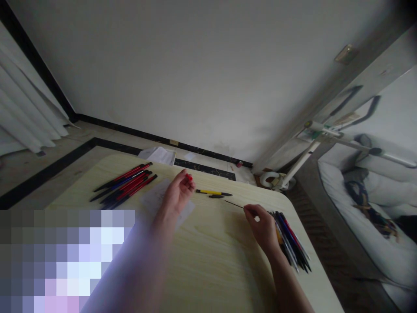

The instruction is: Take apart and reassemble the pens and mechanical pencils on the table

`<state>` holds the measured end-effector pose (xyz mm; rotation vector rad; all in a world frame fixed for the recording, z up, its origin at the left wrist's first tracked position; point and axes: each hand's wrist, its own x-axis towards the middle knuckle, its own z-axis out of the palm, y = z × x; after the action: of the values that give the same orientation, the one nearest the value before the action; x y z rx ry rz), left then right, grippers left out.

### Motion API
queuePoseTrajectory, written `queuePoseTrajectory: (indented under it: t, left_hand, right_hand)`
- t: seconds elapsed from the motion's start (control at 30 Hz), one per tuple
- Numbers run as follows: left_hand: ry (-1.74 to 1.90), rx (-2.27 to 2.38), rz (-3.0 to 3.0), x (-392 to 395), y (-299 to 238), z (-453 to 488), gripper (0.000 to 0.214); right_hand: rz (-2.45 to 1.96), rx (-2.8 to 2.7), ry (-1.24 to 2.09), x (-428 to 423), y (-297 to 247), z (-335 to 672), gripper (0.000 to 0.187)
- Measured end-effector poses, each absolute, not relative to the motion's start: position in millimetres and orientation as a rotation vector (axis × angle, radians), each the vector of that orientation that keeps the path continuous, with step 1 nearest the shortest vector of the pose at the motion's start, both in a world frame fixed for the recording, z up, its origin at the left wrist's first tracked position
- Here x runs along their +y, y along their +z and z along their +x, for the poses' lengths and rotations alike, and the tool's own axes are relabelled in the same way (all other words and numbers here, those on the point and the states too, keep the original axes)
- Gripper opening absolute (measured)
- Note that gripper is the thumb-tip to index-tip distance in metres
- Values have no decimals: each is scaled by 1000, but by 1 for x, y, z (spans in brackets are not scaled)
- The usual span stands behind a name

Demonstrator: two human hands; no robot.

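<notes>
My left hand (177, 193) hovers over a white sheet of paper (156, 198) on the pale wooden table (215, 261), its fingers pinched on a small red piece, perhaps a pen cap. My right hand (262, 226) is closed on a thin dark pen refill (233, 204) that points left. A yellow pen barrel (211, 192) with a short dark part (216, 196) beside it lies between the two hands. To the right of my right hand lies a pile of several pens (291, 243).
Several red and blue pens (125, 184) lie in a heap at the table's far left. Papers (158, 154) lie on the floor by the wall. A white stand (293, 169) and a bed with bedding (368, 204) are at the right. Curtains (22, 117) hang at the left.
</notes>
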<state>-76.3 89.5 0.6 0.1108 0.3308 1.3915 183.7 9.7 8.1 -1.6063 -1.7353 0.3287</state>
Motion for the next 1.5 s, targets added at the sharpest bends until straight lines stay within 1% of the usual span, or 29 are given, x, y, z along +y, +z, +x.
queuePoseTrajectory:
  t: [0.3,0.47,0.63,0.73,0.87,0.93,1.13,1.33,1.5]
  left_hand:
    - [1407,306,121,90,-2,-76,11]
    - [1398,316,115,90,-1,-75,11]
    - [1434,364,119,89,0,-74,12]
    - [1516,378,188,88,0,-74,18]
    - [1610,439,261,88,0,-74,32]
    - [1607,467,288,88,1,-73,36]
    - [1577,549,343,88,4,-69,27]
    - [1646,746,521,88,2,-63,28]
    - [1683,789,591,89,-3,-62,25]
  right_hand:
    - [-1603,-1691,386,7,23,171,15]
    - [-1500,-1531,531,23,27,143,17]
    - [-1296,-1303,700,49,25,108,16]
    - [-1244,-1198,757,57,17,96,16]
    - [-1254,-1133,743,56,2,92,20]
    - [-1292,-1124,720,54,-4,94,22]
    - [-1382,-1128,663,54,-9,99,30]
    - [-1395,-1163,681,54,-9,98,35]
    - [-1424,-1170,663,54,-10,100,36]
